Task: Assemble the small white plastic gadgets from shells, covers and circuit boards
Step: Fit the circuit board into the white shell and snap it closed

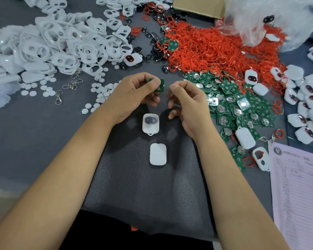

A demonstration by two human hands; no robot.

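The left hand (pixel 134 94) pinches a green circuit board (pixel 158 85) between thumb and fingers (pixel 153 83), holding it above the bench (pixel 34 141) with its face tilted toward the camera; its long axis cannot be told, since the fingers cover much of it. The right hand (pixel 186 103) is just beside it, fingers curled with thumb against forefinger; whether it holds anything cannot be told. Below the hands, an open white shell (pixel 150 125) lies hollow side up on a dark grey mat (pixel 143 186), long axis running away from the person, its small loop at the near end. A closed white cover (pixel 158 154) lies nearer the person, parallel to it and apart. On the bench, white frames (pixel 61 42) are heaped far left, red rings (pixel 215 46) far centre-right, loose boards (pixel 233 105) to the right, and finished units (pixel 307 109) at the right edge. A printed sheet (pixel 300 186) lies near right.
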